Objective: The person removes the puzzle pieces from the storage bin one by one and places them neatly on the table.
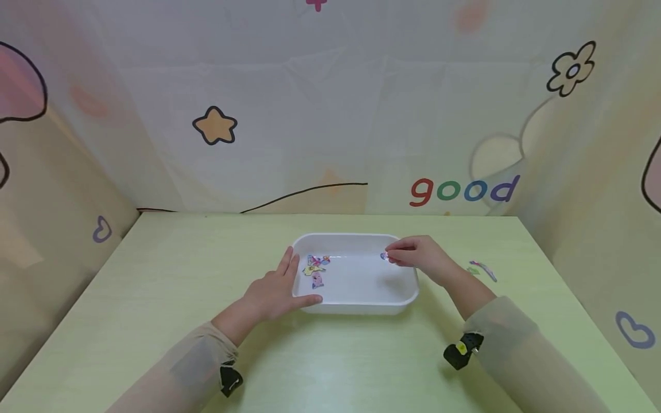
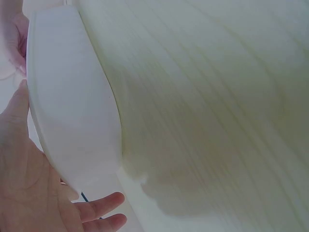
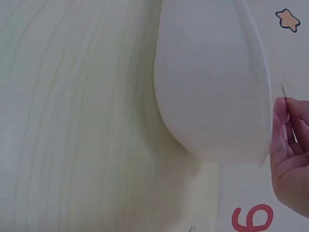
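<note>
A white rectangular tray (image 1: 361, 281) sits on the table. My left hand (image 1: 273, 289) rests at its left end, fingers straight along the side and thumb on the front rim; in the left wrist view the hand (image 2: 31, 179) has two fingers extended past the tray wall (image 2: 72, 96). Over the tray's right end, my right hand (image 1: 420, 257) pinches a small colourful sticker (image 1: 384, 256) between thumb and fingertips. Seen edge-on, that sticker (image 3: 284, 92) is thin and flat. Inside the tray's left part lie several stickers: a pink one (image 1: 317, 280), a yellow one (image 1: 312, 269) and others behind.
To the right of the tray, a curved purplish piece (image 1: 485, 271) and a small green piece (image 1: 473, 271) lie on the pale table (image 1: 341, 361). A printed curtain (image 1: 310, 132) stands behind and at both sides. Each sleeve carries a black wrist device (image 1: 463, 350).
</note>
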